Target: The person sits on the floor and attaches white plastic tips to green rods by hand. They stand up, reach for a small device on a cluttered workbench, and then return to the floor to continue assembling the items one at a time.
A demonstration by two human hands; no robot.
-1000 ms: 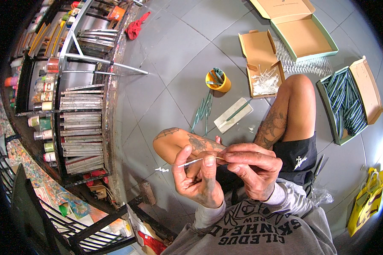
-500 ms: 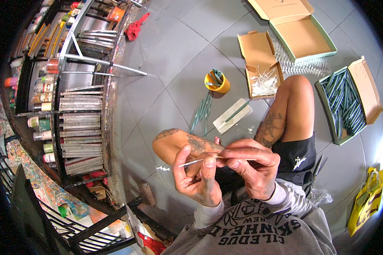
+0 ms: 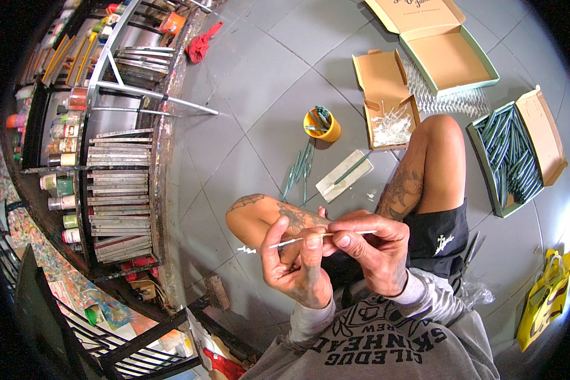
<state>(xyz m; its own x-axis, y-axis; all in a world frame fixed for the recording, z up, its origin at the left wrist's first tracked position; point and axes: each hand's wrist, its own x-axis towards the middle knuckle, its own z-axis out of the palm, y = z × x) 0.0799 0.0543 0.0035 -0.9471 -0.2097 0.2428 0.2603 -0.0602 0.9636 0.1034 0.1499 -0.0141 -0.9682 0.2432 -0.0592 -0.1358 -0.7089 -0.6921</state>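
watching remotely, i see left hand (image 3: 299, 272) and right hand (image 3: 382, 256) pinching a slim stick (image 3: 286, 242), bumpy white toward nine o'clock.

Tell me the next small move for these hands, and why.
A slight roll of the thin stick by the right hand, with the left hand steadying it, seems sensible: both hands pinch it with their fingertips, and the crinkled white end sticks out free beyond the left hand.
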